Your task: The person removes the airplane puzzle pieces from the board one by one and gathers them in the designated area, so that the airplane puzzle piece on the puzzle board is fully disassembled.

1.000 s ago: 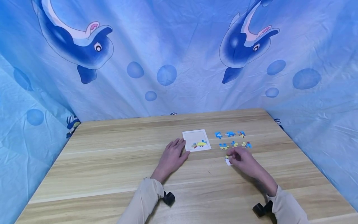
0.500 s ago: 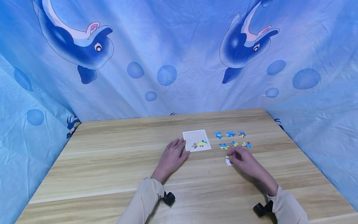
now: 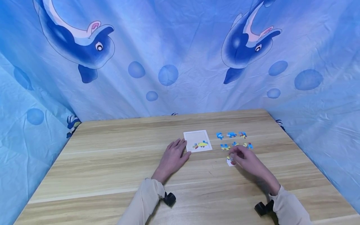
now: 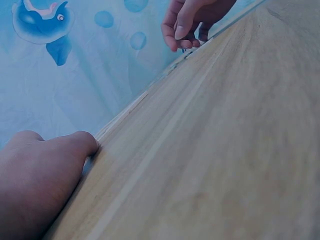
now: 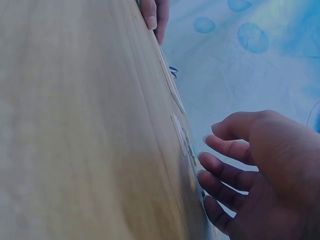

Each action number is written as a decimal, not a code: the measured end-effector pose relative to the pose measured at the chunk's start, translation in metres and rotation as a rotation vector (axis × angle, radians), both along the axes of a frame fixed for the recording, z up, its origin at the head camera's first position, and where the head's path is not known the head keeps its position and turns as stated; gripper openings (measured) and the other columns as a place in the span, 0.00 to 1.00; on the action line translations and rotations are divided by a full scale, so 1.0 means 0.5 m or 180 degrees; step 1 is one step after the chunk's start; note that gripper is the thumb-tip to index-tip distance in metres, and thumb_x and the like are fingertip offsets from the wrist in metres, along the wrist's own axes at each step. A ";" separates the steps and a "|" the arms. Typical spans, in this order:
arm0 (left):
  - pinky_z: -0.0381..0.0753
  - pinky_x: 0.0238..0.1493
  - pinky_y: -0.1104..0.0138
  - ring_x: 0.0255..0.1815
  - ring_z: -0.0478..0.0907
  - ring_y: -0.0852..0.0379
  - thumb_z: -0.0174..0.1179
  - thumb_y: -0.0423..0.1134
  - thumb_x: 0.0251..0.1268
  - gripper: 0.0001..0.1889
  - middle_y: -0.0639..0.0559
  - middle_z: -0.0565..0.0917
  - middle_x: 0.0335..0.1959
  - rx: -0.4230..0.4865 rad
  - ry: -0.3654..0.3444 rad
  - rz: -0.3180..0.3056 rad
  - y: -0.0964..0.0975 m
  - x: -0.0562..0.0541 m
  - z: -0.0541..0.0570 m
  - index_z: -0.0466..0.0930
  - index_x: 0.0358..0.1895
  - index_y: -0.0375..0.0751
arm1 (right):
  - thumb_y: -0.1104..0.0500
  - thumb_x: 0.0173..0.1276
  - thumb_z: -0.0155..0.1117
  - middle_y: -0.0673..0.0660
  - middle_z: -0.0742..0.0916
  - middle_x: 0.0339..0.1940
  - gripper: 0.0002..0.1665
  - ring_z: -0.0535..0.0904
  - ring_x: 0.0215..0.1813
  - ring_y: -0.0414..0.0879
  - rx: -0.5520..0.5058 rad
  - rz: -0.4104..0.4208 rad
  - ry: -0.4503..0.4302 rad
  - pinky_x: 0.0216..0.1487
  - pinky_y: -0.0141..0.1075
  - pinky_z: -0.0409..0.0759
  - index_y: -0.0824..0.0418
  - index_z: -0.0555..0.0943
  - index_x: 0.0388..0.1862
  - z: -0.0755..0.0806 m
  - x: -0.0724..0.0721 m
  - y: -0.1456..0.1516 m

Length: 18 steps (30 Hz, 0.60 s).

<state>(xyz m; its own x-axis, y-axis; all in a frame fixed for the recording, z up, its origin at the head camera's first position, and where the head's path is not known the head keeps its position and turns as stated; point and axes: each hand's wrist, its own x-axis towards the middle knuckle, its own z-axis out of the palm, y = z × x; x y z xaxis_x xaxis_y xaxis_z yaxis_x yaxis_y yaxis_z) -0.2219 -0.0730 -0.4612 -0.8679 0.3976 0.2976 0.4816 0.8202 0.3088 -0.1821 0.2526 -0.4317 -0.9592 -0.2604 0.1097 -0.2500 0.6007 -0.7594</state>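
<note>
On the wooden table lies a white square puzzle tray (image 3: 197, 135), with a few joined pieces (image 3: 201, 144) in yellow, blue and red along its near side. My left hand (image 3: 173, 157) rests flat, its fingers and thumb touching the tray's left edge and near corner. Over a white, yellow and red puzzle piece (image 3: 230, 162) hovers my right hand (image 3: 246, 159). Its fingers are loosely bent, and the right wrist view shows nothing between thumb (image 5: 235, 125) and fingers. Beyond it, a row of puzzle pieces (image 3: 225, 147) is partly hidden by the hand.
Several blue puzzle pieces (image 3: 232, 134) form a farther row to the right of the tray. Behind the wooden table (image 3: 126, 140) hangs a blue curtain (image 3: 191, 47) with dolphins. Black wrist cameras (image 3: 170, 199) sit at both beige sleeves.
The right hand has lifted and shifted slightly, its fingers coming away from the nearest puzzle piece, which now shows more. The left hand and tray stay put.
</note>
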 end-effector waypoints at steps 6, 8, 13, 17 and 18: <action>0.58 0.71 0.54 0.72 0.61 0.50 0.47 0.58 0.71 0.31 0.47 0.70 0.68 0.0007 -0.0008 -0.0011 -0.001 0.001 0.001 0.69 0.69 0.41 | 0.61 0.71 0.58 0.55 0.82 0.38 0.09 0.78 0.37 0.46 0.0037 0.0056 0.0152 0.35 0.32 0.79 0.63 0.77 0.48 0.007 -0.009 -0.008; 0.59 0.71 0.54 0.72 0.61 0.50 0.47 0.58 0.71 0.31 0.47 0.70 0.68 0.0000 0.0011 -0.0008 0.000 0.000 -0.001 0.69 0.68 0.41 | 0.61 0.72 0.58 0.55 0.82 0.38 0.10 0.78 0.38 0.46 0.0041 0.0074 0.0178 0.36 0.33 0.79 0.63 0.77 0.49 0.009 -0.013 -0.013; 0.59 0.71 0.54 0.72 0.61 0.50 0.47 0.58 0.71 0.31 0.47 0.71 0.68 0.0008 0.0033 -0.0002 0.000 -0.001 -0.003 0.69 0.68 0.42 | 0.59 0.71 0.59 0.54 0.82 0.37 0.12 0.78 0.36 0.45 0.0107 0.0073 0.0217 0.34 0.33 0.79 0.62 0.78 0.50 0.011 -0.027 -0.028; 0.59 0.71 0.54 0.72 0.61 0.50 0.47 0.58 0.71 0.31 0.47 0.70 0.68 -0.0013 0.0018 0.0003 0.000 0.000 -0.002 0.69 0.69 0.42 | 0.59 0.71 0.59 0.52 0.82 0.37 0.12 0.78 0.38 0.44 0.0139 0.0109 0.0262 0.37 0.33 0.79 0.62 0.78 0.50 0.011 -0.039 -0.044; 0.59 0.71 0.54 0.72 0.61 0.50 0.47 0.58 0.71 0.31 0.47 0.70 0.68 -0.0019 0.0018 0.0005 0.000 0.000 -0.002 0.69 0.69 0.42 | 0.59 0.71 0.59 0.51 0.82 0.38 0.11 0.78 0.39 0.43 0.0144 0.0129 0.0279 0.39 0.33 0.79 0.62 0.78 0.49 0.011 -0.042 -0.048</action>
<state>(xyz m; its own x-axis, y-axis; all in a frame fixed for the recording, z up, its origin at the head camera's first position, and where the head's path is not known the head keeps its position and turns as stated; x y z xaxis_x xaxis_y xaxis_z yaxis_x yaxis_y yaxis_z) -0.2219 -0.0730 -0.4621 -0.8668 0.3980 0.3003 0.4821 0.8227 0.3012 -0.2031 0.2284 -0.4262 -0.9351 -0.3053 0.1800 -0.3390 0.6221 -0.7058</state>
